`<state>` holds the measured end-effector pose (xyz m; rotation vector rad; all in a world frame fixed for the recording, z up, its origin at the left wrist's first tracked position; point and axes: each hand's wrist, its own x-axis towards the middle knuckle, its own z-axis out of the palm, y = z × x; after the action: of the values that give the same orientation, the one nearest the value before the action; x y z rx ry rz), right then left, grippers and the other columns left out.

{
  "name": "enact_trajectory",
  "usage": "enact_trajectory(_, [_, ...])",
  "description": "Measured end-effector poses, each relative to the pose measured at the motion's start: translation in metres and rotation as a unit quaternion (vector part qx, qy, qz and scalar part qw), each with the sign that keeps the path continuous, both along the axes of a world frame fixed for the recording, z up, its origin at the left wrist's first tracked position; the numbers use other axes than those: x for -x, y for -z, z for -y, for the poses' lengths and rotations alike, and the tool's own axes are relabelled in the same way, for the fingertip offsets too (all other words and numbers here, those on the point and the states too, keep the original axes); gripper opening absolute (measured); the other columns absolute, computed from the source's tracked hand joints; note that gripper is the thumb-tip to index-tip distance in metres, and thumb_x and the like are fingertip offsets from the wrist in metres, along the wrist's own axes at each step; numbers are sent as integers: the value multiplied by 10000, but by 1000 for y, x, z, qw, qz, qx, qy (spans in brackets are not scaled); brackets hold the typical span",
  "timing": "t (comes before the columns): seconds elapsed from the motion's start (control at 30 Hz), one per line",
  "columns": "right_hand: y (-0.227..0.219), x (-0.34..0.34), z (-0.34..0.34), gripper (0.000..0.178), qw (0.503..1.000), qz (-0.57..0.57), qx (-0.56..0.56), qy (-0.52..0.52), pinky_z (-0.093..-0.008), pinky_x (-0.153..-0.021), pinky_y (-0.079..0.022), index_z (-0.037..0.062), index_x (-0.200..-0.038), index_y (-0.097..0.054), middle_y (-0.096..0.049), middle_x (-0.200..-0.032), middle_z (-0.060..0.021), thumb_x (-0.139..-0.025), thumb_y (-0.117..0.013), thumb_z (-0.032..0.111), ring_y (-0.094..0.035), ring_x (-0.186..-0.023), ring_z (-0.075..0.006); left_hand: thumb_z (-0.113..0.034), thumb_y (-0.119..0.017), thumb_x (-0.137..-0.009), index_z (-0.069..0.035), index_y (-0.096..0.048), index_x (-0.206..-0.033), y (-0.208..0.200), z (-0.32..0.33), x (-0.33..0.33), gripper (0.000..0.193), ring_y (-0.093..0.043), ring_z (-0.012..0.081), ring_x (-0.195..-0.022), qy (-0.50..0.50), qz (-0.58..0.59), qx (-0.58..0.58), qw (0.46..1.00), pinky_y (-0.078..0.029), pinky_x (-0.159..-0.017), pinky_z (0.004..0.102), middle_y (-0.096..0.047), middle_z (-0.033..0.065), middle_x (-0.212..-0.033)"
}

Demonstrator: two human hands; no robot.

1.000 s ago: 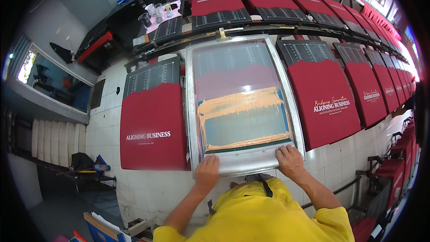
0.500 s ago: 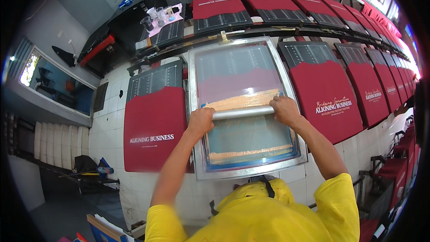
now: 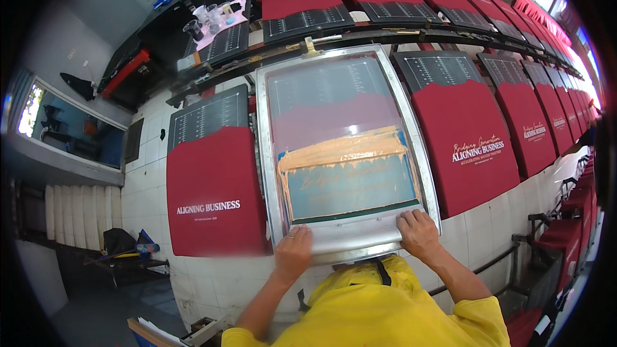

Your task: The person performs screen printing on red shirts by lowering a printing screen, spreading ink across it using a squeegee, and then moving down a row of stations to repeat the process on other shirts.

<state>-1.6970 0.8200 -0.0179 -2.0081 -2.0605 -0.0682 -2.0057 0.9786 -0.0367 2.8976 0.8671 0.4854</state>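
Note:
A silver screen-printing frame (image 3: 350, 54) lies over a dark board with red fabric showing through its upper mesh (image 3: 331, 112). A thick uneven band of peach-gold ink (image 3: 347, 146) crosses the middle of the mesh, and faint lettering shows in the blue-green area below it. A wide metal-handled squeegee (image 3: 357, 231) lies across the near end of the mesh, its dark blade edge facing away from me. My left hand (image 3: 293, 254) is closed on its left end, and my right hand (image 3: 419, 234) grips its right end. The hidden fingers curl under the handle.
Dark boards carrying printed red fabric stand at left (image 3: 215, 186) and right (image 3: 466, 148), with another row behind. A rail (image 3: 270, 58) runs past the frame's far end, where a clamp (image 3: 311, 46) sits. Plastic cups (image 3: 205, 16) stand on a pink sheet at back left.
Both hands have drawn the squeegee toward me, from mid-mesh to the near end of the frame. The squeegee's handle is tilted lower, and the ink band behind it is uncovered.

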Motion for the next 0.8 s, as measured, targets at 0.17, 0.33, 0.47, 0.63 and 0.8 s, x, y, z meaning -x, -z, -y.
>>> enact_trajectory(0.17, [4, -32, -60, 237, 1000, 9, 15, -8, -393, -695, -491, 38, -825, -607, -581, -834, -96, -600, -675, 69, -586, -799, -277, 8, -670, -591, -28, -668, -984, -2, -60, -30, 395, -702, 294, -844, 5, 1, 3, 1000, -557, -672, 368, -704, 133, -1002])
enact_trajectory(0.33, [0, -66, -125, 191, 998, 18, 65, 10, -404, -751, -538, 49, -835, -631, -620, -875, -100, -653, -689, 52, -628, -891, -293, -11, -644, -684, -28, -646, -884, -7, -123, -64, 200, -700, 316, -833, 4, -40, 57, 998, -564, -697, 412, -704, 149, -929])
enact_trajectory(0.47, [-13, -87, -158, 190, 995, 25, 95, 7, -403, -780, -557, 56, -847, -655, -658, -916, -99, -666, -714, 64, -647, -945, -279, -23, -649, -675, -66, -682, -913, -27, -154, -82, 245, -690, 346, -832, -34, -105, 101, 989, -557, -711, 464, -698, 142, -878])
enact_trajectory(0.63, [-23, -70, -127, 185, 999, 14, 46, -2, -397, -810, -533, 77, -813, -650, -645, -882, -95, -644, -726, 75, -638, -913, -288, -30, -642, -700, -62, -665, -891, -46, -128, -62, 195, -688, 357, -845, -26, -74, 97, 992, -561, -721, 464, -701, 152, -907])
enact_trajectory(0.8, [-26, -25, -27, 205, 1000, 21, -19, -2, -398, -748, -498, 75, -825, -627, -598, -837, -73, -637, -707, 93, -606, -850, -277, -30, -646, -721, -49, -636, -918, -40, -29, -19, 198, -686, 329, -861, -12, -12, 46, 999, -568, -737, 416, -687, 139, -952])
